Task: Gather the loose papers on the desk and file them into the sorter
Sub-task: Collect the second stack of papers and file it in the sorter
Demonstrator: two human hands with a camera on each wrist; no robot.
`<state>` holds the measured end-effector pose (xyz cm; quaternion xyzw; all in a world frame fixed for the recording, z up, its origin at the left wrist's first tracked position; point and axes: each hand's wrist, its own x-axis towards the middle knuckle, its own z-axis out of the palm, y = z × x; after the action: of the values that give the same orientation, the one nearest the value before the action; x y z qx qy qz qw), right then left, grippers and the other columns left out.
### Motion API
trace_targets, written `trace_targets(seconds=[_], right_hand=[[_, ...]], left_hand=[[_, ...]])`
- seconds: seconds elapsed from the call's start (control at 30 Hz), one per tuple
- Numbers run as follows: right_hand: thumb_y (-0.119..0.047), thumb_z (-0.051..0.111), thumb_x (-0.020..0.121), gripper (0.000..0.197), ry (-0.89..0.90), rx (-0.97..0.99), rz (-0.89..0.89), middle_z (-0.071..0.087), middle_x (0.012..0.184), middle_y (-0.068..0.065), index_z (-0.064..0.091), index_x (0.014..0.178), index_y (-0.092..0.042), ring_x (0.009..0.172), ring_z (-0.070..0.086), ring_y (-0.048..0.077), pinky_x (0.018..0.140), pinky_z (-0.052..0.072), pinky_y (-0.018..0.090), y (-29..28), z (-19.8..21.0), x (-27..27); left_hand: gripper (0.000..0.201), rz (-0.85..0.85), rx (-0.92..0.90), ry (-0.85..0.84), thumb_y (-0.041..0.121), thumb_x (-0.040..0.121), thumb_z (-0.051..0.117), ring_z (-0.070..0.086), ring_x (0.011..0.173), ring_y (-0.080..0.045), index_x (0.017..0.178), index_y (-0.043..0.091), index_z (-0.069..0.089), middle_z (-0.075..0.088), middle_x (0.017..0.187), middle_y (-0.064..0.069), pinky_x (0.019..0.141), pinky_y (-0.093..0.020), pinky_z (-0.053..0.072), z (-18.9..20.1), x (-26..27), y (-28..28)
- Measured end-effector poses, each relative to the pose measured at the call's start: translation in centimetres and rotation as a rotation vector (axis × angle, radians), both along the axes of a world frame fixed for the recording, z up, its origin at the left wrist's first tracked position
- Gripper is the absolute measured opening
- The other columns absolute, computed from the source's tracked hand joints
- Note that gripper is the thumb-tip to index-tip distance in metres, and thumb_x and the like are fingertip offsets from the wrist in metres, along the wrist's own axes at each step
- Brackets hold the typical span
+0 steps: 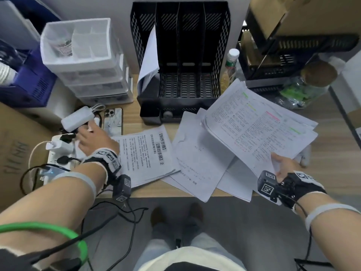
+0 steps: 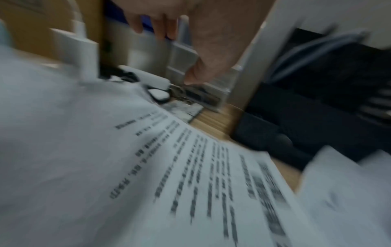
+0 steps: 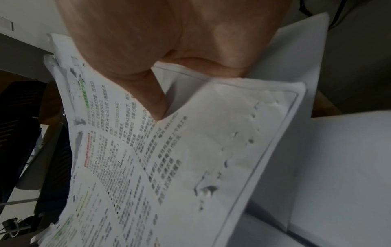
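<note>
A black mesh sorter point(image 1: 175, 111) stands at the back of the wooden desk, with one white sheet point(image 1: 150, 61) leaning in its leftmost slot. My right hand point(image 1: 281, 166) pinches a stack of highlighted printed papers point(image 1: 257, 130) at its near corner, thumb point(image 3: 152, 100) on top, lifting it off the desk. Plain sheets point(image 1: 197, 159) lie fanned under it and overhang the front edge. A printed stack point(image 1: 144, 153) lies left of centre. My left hand point(image 1: 91, 140) hovers over that stack's left edge, fingers point(image 2: 160, 21) relaxed and holding nothing. The left wrist view is motion-blurred.
A power strip with chargers and cables point(image 1: 58, 149) sits just left of my left hand, a phone point(image 1: 113, 122) behind it. White drawers point(image 1: 88, 61) stand back left, a bottle point(image 1: 230, 69) right of the sorter, a black rack point(image 1: 293, 55) back right, a cardboard box point(image 1: 17, 149) far left.
</note>
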<state>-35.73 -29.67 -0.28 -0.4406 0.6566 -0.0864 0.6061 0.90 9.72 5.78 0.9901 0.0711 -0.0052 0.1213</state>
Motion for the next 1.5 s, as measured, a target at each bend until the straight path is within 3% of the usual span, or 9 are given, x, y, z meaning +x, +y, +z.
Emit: trace_targets(seconds=[0.1,0.33,0.5,0.7,0.97,1.13,1.27,1.37,1.5], right_hand=[[-0.033,0.066,0.089,0.067,0.041,-0.007,-0.017,0.045,0.147,0.021,0.041,0.143,-0.001,0.130,0.049,0.041,0.087,0.042,0.036,2.4,2.5,2.3],[-0.039,0.078,0.071,0.069,0.013,-0.007,-0.051,0.069,0.116,0.008,0.056,0.131,-0.012,0.101,0.068,0.040,0.094,0.050,0.059,3.2,2.8,1.2],[-0.042,0.083,0.061,0.049,0.007,0.030,-0.042,0.075,0.108,0.004,0.068,0.100,-0.016,0.093,0.070,0.034,0.093,0.051,0.060,1.7,1.3,-1.0],[-0.063,0.091,0.017,0.106,0.008,0.085,-0.027,0.074,0.114,0.000,0.070,0.113,-0.021,0.097,0.071,0.037,0.095,0.050,0.060,-3.4,-6.6,-5.8],[-0.039,0.091,0.056,0.079,-0.074,0.135,-0.078,0.074,0.109,0.008,0.061,0.125,-0.014,0.093,0.072,0.038,0.088,0.052,0.063,1.4,0.5,-2.6],[-0.011,0.061,0.094,0.026,-0.041,0.107,0.007,0.062,0.088,0.006,0.055,0.119,-0.013,0.077,0.061,0.031,0.047,0.054,0.028,3.8,4.9,-0.3],[-0.015,0.066,0.090,0.033,-0.009,0.004,0.186,0.070,0.112,0.008,0.062,0.122,-0.013,0.088,0.063,0.029,0.073,0.053,0.040,2.7,5.6,0.7],[-0.020,0.069,0.086,0.036,0.014,-0.061,0.381,0.066,0.126,0.006,0.065,0.121,-0.014,0.107,0.061,0.028,0.092,0.046,0.039,3.1,6.5,2.8],[-0.033,0.079,0.070,0.037,-0.064,-0.064,0.512,0.071,0.119,0.003,0.069,0.103,-0.021,0.108,0.066,0.025,0.102,0.046,0.045,4.3,5.9,6.1]], left_hand=[[0.059,-0.465,-0.049,0.069,0.014,0.080,0.074,0.047,0.130,-0.036,0.133,0.020,0.051,0.045,0.142,-0.015,0.111,-0.047,0.041,-1.7,-2.9,-2.4],[0.091,-1.514,0.124,0.541,0.054,0.071,0.079,0.028,0.147,-0.024,0.149,0.034,0.037,0.031,0.158,-0.003,0.119,-0.043,0.030,-5.9,-14.4,-9.1],[0.098,-1.660,0.430,0.460,0.050,0.081,0.073,-0.004,0.156,-0.029,0.157,0.039,0.011,-0.006,0.169,-0.009,0.124,-0.050,0.007,-7.3,-16.1,-9.9],[0.038,-1.743,0.379,0.436,0.034,0.098,0.054,0.023,0.153,-0.025,0.135,0.039,0.058,0.037,0.157,0.003,0.113,-0.044,0.039,-5.6,-14.6,-10.7],[0.100,-1.587,0.422,0.512,0.055,0.078,0.072,-0.001,0.157,-0.024,0.155,0.036,0.011,-0.003,0.169,-0.001,0.122,-0.060,0.016,-6.4,-16.2,-10.7],[0.054,-0.832,-0.494,0.830,0.023,0.094,0.059,0.053,0.133,-0.027,0.146,0.018,0.046,0.054,0.147,-0.006,0.109,-0.040,0.043,-4.3,-14.9,-12.6],[0.040,-0.192,-1.119,0.962,0.039,0.101,0.050,0.072,0.086,-0.020,0.129,0.013,0.062,0.074,0.102,-0.007,0.073,-0.030,0.058,-1.8,-10.3,-13.0],[0.051,-0.267,-1.108,1.060,0.056,0.089,0.063,0.073,0.107,-0.024,0.128,0.023,0.064,0.074,0.120,-0.003,0.090,-0.039,0.058,-0.6,-8.2,-12.0],[0.035,-0.325,-1.083,0.975,0.014,0.093,0.068,0.072,0.108,-0.032,0.127,0.007,0.064,0.072,0.123,-0.014,0.096,-0.050,0.056,-0.7,-7.8,-10.3]])
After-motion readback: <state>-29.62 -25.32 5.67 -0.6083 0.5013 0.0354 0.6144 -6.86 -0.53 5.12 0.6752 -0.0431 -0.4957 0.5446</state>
